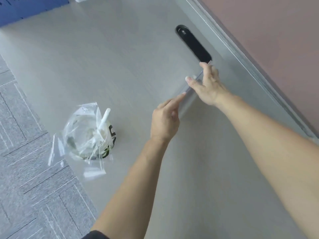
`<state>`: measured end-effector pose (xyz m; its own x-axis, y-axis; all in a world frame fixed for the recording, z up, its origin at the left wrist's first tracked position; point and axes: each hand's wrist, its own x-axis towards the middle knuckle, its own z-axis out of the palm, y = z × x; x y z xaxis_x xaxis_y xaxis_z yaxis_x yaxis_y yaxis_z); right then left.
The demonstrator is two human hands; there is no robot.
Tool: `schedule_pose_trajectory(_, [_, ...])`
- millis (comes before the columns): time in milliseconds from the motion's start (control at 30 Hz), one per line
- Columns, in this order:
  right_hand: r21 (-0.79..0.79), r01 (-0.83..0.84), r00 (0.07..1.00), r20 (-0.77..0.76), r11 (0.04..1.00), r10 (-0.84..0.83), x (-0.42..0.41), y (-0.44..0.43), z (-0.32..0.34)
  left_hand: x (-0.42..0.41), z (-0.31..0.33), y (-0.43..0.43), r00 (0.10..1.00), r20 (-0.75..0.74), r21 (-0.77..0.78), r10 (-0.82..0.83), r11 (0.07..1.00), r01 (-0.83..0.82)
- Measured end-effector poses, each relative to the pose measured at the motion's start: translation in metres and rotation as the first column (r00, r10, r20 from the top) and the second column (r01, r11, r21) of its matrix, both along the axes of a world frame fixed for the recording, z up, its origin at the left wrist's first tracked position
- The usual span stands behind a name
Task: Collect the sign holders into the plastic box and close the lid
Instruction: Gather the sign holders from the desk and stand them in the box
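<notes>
Grey wood-grain table [107,54] bearing clear acrylic sign holder [189,99] near far edge. Right hand [206,83] spreading open over its top; left hand [165,121] touching its edge with extended forefinger, other fingers curled. Better gripping both ends firmly; transparent plastic probably slipping easily. Plastic box not showing.

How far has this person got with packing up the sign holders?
Barely begun, it seems. Nothing looks packed: no plastic box or lid is in view. In hand: the right hand and left hand are on a clear sign holder on the grey table. Left: boxing it and closing the lid. A plastic bag lies nearby.
</notes>
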<state>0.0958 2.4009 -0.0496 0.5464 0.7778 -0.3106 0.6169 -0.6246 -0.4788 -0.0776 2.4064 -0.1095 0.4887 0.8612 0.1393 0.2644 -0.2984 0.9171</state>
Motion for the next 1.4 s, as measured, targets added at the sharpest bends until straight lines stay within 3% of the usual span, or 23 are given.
schedule_pose_trajectory(167, [-0.131, 0.061, 0.997, 0.057, 0.989, -0.054, -0.011, -0.082, 0.021, -0.025, 0.026, -0.047, 0.995, -0.015, -0.177, -0.101, 0.979, 0.097])
schedule_pose_trajectory(333, [-0.149, 0.118, 0.992, 0.068, 0.982, -0.109, -0.029, -0.186, 0.059, -0.049, 0.06, -0.111, 0.984, -0.003, -0.196, -0.177, 0.965, 0.173])
schedule_pose_trajectory(600, [0.103, 0.289, 0.928, 0.214, 0.952, -0.304, -0.062, -0.392, 0.149, -0.072, 0.133, -0.243, 0.918, 0.116, -0.083, -0.38, 0.917, 0.39])
schedule_pose_trajectory(867, [0.292, 0.376, 0.865, 0.23, 0.88, -0.446, -0.115, -0.576, 0.264, -0.092, 0.24, -0.377, 0.776, 0.185, 0.077, -0.603, 0.796, 0.6])
schedule_pose_trajectory(1067, [0.347, 0.424, 0.835, 0.206, 0.836, -0.51, -0.164, -0.68, 0.308, -0.09, 0.296, -0.442, 0.706, 0.095, 0.155, -0.702, 0.711, 0.686])
schedule_pose_trajectory(1233, [0.309, 0.511, 0.753, 0.291, 0.803, -0.591, -0.2, -0.746, 0.328, -0.07, 0.319, -0.484, 0.568, 0.028, 0.171, -0.822, 0.564, 0.808])
schedule_pose_trajectory(1400, [0.269, 0.626, 0.644, 0.351, 0.732, -0.68, -0.229, -0.807, 0.339, -0.042, 0.327, -0.545, 0.402, 0.076, 0.17, -0.912, 0.409, 0.896])
